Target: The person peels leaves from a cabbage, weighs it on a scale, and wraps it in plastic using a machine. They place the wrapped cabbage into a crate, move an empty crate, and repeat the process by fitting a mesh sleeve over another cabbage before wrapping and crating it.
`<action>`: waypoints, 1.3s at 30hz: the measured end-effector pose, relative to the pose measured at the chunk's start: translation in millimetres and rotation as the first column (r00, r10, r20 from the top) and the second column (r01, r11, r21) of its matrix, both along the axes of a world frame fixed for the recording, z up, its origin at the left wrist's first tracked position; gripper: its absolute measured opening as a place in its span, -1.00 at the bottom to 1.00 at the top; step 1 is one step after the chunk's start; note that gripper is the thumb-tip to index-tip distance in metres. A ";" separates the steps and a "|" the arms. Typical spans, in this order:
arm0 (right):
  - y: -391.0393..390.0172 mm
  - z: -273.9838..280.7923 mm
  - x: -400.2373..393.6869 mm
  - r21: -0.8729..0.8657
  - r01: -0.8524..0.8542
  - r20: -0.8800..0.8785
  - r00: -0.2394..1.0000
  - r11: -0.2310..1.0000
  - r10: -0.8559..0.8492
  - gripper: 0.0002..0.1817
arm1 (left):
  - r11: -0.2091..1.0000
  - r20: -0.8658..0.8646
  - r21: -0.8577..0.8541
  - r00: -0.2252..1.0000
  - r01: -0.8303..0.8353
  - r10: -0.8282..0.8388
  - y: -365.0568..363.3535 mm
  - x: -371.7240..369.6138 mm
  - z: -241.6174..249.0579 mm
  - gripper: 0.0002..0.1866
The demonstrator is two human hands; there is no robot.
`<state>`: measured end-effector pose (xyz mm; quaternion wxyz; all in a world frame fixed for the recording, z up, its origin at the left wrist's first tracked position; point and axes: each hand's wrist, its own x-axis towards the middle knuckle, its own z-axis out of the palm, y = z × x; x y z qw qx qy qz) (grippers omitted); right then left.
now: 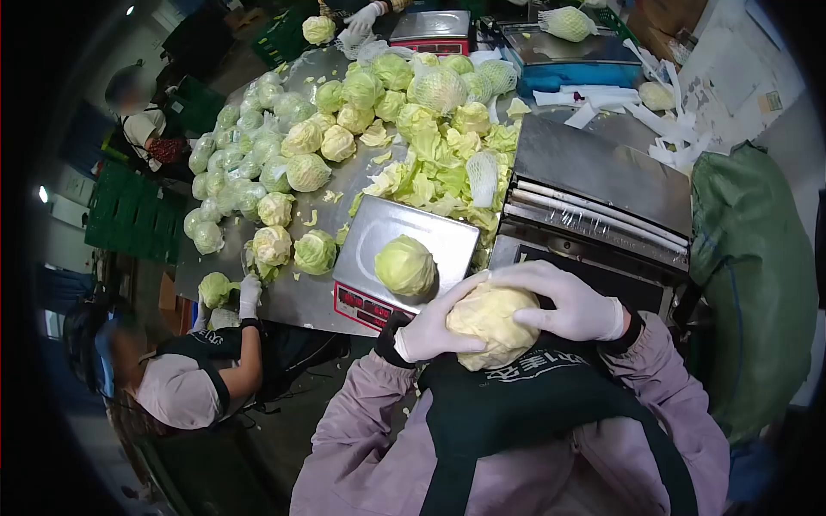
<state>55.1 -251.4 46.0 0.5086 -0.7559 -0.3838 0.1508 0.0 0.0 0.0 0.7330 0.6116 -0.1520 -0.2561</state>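
Observation:
A pale yellow cabbage (495, 327) is held between my two gloved hands, close to my apron. My left hand (434, 325) grips it from the left side, with the thumb along its lower edge. Over its top and right side curve the fingers of my right hand (568, 301). Just beyond, a greener cabbage (404, 265) rests on the steel plate of a red weighing scale (361, 305). The scale's red digits are too small to read. Right of it stands a wrapping machine (598, 193) with white rollers and a metal top, near my right hand.
Loose leaves (422, 155), unwrapped cabbages (366, 86) and film-wrapped cabbages (245, 155) cover much of the steel table (297, 301). At left, a co-worker (194, 378) handles a cabbage (217, 290). A green sack (753, 284) stands to the right. Green crates (129, 211) are stacked at left.

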 end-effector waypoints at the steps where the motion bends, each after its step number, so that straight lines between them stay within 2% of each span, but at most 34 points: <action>1: 0.5 2.7 0.7 -0.038 -0.056 0.019 0.998 0.998 0.057 -0.49 | 0.999 -0.003 0.033 0.999 0.035 -0.035 0.2 1.4 1.4 0.00; 2: 1.2 5.8 1.5 -0.077 -0.112 0.035 0.993 0.991 0.115 -0.57 | 0.995 -0.007 0.065 0.998 0.070 -0.069 0.8 2.9 3.0 -0.01; 3: -4.3 7.0 0.1 -0.086 -0.112 0.019 0.993 0.990 0.115 -0.57 | 0.996 -0.021 0.053 0.997 0.071 -0.070 -5.3 1.7 0.7 -0.01; 5: -4.0 14.5 2.2 -0.079 -0.186 0.107 0.975 0.979 0.194 -0.61 | 0.981 -0.005 0.149 0.992 0.127 -0.127 -5.3 7.1 5.3 -0.02; 6: -3.2 17.0 2.3 -0.081 -0.179 0.138 0.972 0.980 0.189 -0.65 | 0.973 0.087 0.199 0.987 0.118 -0.138 -7.1 12.3 -0.4 -0.05; 11: -10.4 19.0 3.8 -0.111 -0.196 0.100 0.973 0.974 0.207 -0.78 | 0.978 0.022 0.119 0.984 0.172 -0.175 -16.1 17.5 -8.4 -0.11; 14: -10.0 16.9 7.6 -0.097 -0.205 0.183 0.958 0.974 0.219 -0.82 | 0.974 -0.004 0.099 0.979 0.202 -0.203 -15.5 20.7 -8.7 -0.10; 16: -11.2 9.2 10.4 0.021 -0.216 0.115 0.970 0.976 0.212 -0.85 | 0.977 -0.028 0.044 0.977 0.210 -0.209 -15.7 24.2 -8.1 -0.09; 20: -26.6 16.2 11.3 -0.002 -0.256 0.073 0.964 0.967 0.256 -0.85 | 0.975 -0.043 -0.074 0.976 0.210 -0.214 -11.2 23.8 -28.2 -0.09; 22: -38.9 19.6 11.8 -0.018 -0.226 -0.026 0.974 0.974 0.226 -0.85 | 0.977 -0.140 -0.189 0.982 0.097 -0.125 -9.4 18.6 -33.8 -0.03; 23: -44.2 21.8 10.9 -0.018 -0.228 -0.026 0.973 0.973 0.228 -0.85 | 0.977 -0.140 -0.189 0.982 0.096 -0.123 -9.2 15.3 -35.0 -0.03; 25: -55.3 25.8 8.3 -0.049 -0.240 -0.229 0.948 0.970 0.223 -0.83 | 0.967 -0.228 -0.256 0.973 -0.019 -0.041 -10.9 9.1 -34.8 0.03; 26: -61.8 25.8 8.3 -0.045 -0.246 -0.251 0.941 0.968 0.228 -0.85 | 0.966 -0.227 -0.256 0.973 -0.022 -0.038 -11.9 4.7 -37.1 0.03; 27: -67.6 29.9 8.5 -0.045 -0.250 -0.249 0.940 0.967 0.231 -0.85 | 0.942 -0.287 -0.318 0.958 -0.105 0.010 -12.7 -0.2 -40.9 0.04; 28: -73.1 37.2 8.3 0.011 -0.255 -0.343 0.907 0.967 0.243 -0.87 | 0.908 -0.349 -0.372 0.936 -0.191 0.053 -12.6 -4.8 -43.0 0.06; 29: -78.9 42.3 8.5 0.068 -0.256 -0.432 0.864 0.964 0.259 -0.88 | 0.908 -0.348 -0.371 0.935 -0.196 0.060 -11.3 -8.9 -42.2 0.06; 30: -83.8 46.2 9.5 0.218 -0.252 -0.612 0.717 0.943 0.333 -0.89 | 0.870 -0.445 -0.420 0.894 -0.257 0.050 -9.2 -13.2 -40.3 0.04; 31: -86.1 56.7 13.1 0.324 -0.215 -0.638 0.669 0.921 0.380 -0.87 | 0.828 -0.533 -0.460 0.846 -0.322 0.033 -6.2 -17.5 -38.9 0.03; 33: -72.6 61.4 26.2 0.529 -0.071 -0.509 0.771 0.845 0.383 -0.88 | 0.813 -0.533 -0.457 0.843 -0.360 0.074 1.4 -26.0 -54.7 -0.01; 35: -49.4 61.6 47.5 0.478 0.245 -0.528 0.848 0.844 0.053 -0.77 | 0.739 -0.651 -0.413 0.740 -0.532 0.169 1.1 -30.8 -60.1 -0.08; 36: -25.3 54.4 61.7 0.419 0.349 -0.335 0.917 0.838 -0.215 -0.67 | 0.691 -0.574 -0.542 0.812 -0.478 0.111 1.2 -32.3 -71.3 -0.12; 37: -2.5 42.3 74.7 0.392 0.458 -0.099 0.883 0.798 -0.458 -0.56 | 0.698 -0.554 -0.548 0.825 -0.460 0.109 -1.5 -35.5 -72.4 -0.12; 38: 8.0 27.2 76.2 0.297 0.453 0.192 0.834 0.841 -0.517 -0.49 | 0.672 -0.567 -0.546 0.811 -0.500 0.143 -4.5 -37.6 -73.1 -0.10; 39: 16.3 14.3 72.2 0.196 0.472 0.474 0.722 0.859 -0.505 -0.41 | 0.639 -0.580 -0.547 0.795 -0.541 0.176 -6.9 -37.2 -73.7 -0.09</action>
